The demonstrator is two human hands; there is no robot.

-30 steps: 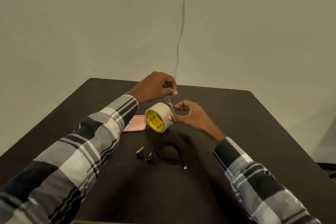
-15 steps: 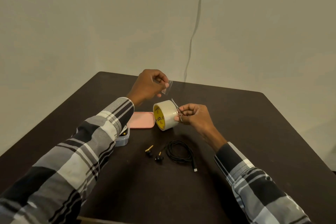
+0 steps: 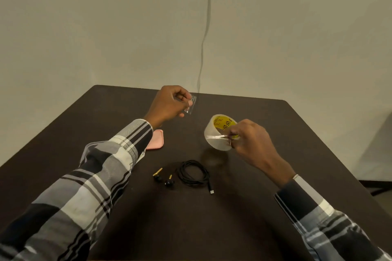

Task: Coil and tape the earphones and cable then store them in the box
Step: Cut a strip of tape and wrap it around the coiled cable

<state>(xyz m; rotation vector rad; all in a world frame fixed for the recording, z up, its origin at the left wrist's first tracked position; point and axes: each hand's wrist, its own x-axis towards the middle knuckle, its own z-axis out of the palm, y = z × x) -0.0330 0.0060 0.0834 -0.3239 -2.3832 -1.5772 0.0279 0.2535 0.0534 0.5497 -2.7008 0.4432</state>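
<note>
— Pinching a short clear strip of tape [image 3: 191, 105] between thumb and fingertips, my left hand [image 3: 169, 103] hangs above the far middle of the dark table [image 3: 297, 133]. The strip is free of the roll.

— And your right hand?

— My right hand [image 3: 250, 140] grips the tape roll [image 3: 219, 132], fingers curled at its yellow core, and a thin metal tool [image 3: 218, 137] pinched in the same hand lies across the roll's clear side. The roll is tilted and lifted off the table; its faint reflection shows just beneath it.

— From the head view, where are the earphones?

— The black cable [image 3: 194, 174] lies coiled on the table between my forearms, nearer me than either hand, its plug end poking out toward me on the right. The two earbuds [image 3: 163, 179] with gold stems rest just left of the coil. Neither hand touches them.

— The box?

— Only a pink lid [image 3: 157, 141] shows, flat on the table, partly hidden by my left plaid sleeve [image 3: 101, 171]. A thin cord [image 3: 204, 34] runs down the pale wall behind the table.
</note>
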